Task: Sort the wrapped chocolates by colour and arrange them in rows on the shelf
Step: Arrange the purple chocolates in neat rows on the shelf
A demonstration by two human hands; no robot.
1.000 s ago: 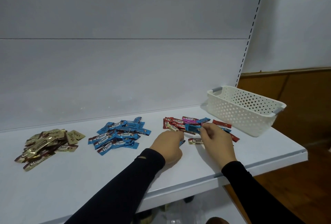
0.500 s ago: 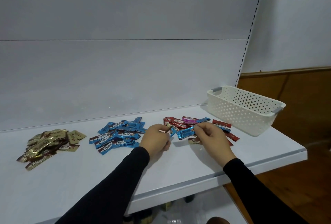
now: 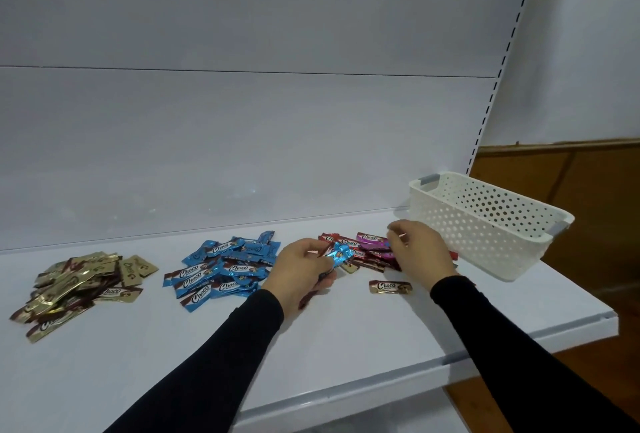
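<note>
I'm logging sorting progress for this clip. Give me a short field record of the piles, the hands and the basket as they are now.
gold pile: far left of shelf
blue pile: left of centre
red and pink pile: right of centre, unsorted
loose gold chocolate: alone in front of that pile
left hand: holds blue chocolate
right hand: fingers curled over the mixed pile; grasp unclear
basket: white, far right

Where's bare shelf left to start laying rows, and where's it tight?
Free: the front strip of the shelf ahead of the gold pile and blue pile; the gap between those piles; the back strip along the wall. Tight: the red pile, between both hands and the basket; one gold chocolate lies in front.
</note>
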